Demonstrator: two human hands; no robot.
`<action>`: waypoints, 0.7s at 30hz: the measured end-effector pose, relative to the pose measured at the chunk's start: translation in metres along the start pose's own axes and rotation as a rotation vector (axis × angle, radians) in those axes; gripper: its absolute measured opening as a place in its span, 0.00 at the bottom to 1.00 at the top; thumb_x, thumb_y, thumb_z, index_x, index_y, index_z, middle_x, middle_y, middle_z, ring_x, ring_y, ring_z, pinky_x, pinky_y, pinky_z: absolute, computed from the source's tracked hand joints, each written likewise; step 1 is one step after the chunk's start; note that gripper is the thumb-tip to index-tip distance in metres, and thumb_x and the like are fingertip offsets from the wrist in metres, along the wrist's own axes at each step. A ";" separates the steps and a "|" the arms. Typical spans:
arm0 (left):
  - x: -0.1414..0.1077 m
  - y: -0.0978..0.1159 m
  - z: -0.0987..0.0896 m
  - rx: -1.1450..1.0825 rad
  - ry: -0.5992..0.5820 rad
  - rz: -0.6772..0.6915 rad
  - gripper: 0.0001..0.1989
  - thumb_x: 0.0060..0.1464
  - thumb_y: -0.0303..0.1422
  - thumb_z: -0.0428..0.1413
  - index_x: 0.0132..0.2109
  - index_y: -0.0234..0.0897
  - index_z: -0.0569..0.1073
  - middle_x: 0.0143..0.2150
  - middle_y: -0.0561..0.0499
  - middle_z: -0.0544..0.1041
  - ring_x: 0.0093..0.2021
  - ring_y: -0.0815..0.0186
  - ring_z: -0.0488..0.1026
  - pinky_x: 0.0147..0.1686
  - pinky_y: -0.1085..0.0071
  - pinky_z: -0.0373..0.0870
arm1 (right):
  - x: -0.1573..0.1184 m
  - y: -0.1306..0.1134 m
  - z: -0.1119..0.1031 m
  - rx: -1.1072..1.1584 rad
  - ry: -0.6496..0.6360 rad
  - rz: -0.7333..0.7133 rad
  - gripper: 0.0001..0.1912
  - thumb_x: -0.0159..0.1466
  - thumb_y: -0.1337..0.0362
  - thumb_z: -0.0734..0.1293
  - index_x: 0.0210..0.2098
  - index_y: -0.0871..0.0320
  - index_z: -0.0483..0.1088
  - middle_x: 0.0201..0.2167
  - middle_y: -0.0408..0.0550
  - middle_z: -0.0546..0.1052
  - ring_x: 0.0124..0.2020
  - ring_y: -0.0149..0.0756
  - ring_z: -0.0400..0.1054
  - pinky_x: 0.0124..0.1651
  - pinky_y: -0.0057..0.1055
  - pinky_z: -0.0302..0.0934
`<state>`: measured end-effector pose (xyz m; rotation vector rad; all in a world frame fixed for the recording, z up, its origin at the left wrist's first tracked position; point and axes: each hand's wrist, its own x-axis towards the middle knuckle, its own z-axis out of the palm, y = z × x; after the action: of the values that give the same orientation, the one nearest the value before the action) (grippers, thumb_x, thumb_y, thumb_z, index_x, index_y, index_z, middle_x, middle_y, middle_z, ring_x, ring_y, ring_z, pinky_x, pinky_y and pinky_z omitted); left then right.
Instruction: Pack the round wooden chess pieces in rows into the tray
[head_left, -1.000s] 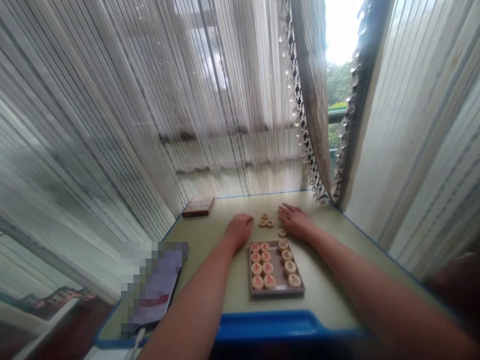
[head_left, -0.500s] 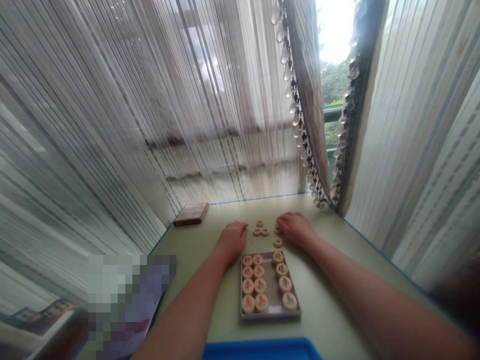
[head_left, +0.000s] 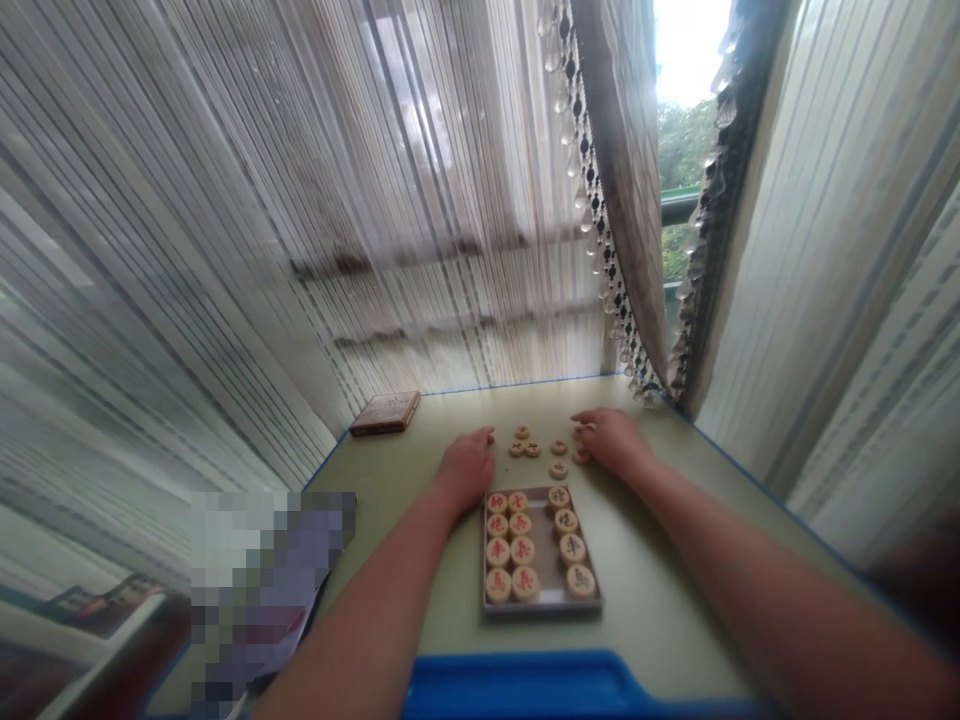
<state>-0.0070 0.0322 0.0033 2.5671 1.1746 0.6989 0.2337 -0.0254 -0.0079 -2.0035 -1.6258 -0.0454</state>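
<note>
My left hand (head_left: 466,468) rests on the table left of the loose xiangqi pieces, its fingers curled together; whatever they may hold is hidden. My right hand (head_left: 613,440) is open, fingers apart, over a couple of wooden pieces (head_left: 580,455) that it partly covers. Between the hands lie three pieces in a small cluster (head_left: 532,450), plus a single piece (head_left: 559,447) and another single piece (head_left: 558,470). Closer to me is a shallow box (head_left: 550,560), with red-marked pieces (head_left: 520,525) in two columns on the left and black-marked pieces (head_left: 573,549) in one column on the right.
A brown flat case (head_left: 385,412) lies at the table's far left corner. A blue plastic edge (head_left: 525,680) crosses the front. At the left edge is a purplish, partly blurred object (head_left: 289,590). Fringed curtains (head_left: 450,200) hang behind the table.
My right hand has moved right, uncovering a loose piece that was under its fingers, and its fingers have spread. My left hand has stayed about in place. The view has tilted slightly.
</note>
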 end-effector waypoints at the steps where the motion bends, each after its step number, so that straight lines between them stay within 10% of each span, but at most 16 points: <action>1: 0.000 0.000 0.000 -0.005 -0.001 0.001 0.21 0.48 0.27 0.49 0.52 0.34 0.66 0.47 0.41 0.72 0.48 0.55 0.65 0.50 0.62 0.56 | 0.000 0.000 0.000 0.004 0.013 0.001 0.18 0.56 0.67 0.59 0.43 0.58 0.74 0.41 0.52 0.76 0.43 0.42 0.67 0.47 0.33 0.57; 21: 0.001 0.003 -0.004 0.184 -0.052 0.023 0.20 0.51 0.30 0.48 0.52 0.34 0.64 0.48 0.46 0.73 0.48 0.62 0.66 0.50 0.68 0.60 | -0.002 0.000 -0.005 0.055 0.013 0.039 0.15 0.54 0.63 0.63 0.38 0.58 0.74 0.36 0.50 0.78 0.39 0.41 0.69 0.43 0.32 0.60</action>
<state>-0.0071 0.0312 0.0083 2.7345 1.2482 0.5480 0.2352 -0.0291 -0.0042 -1.9884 -1.5627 0.0002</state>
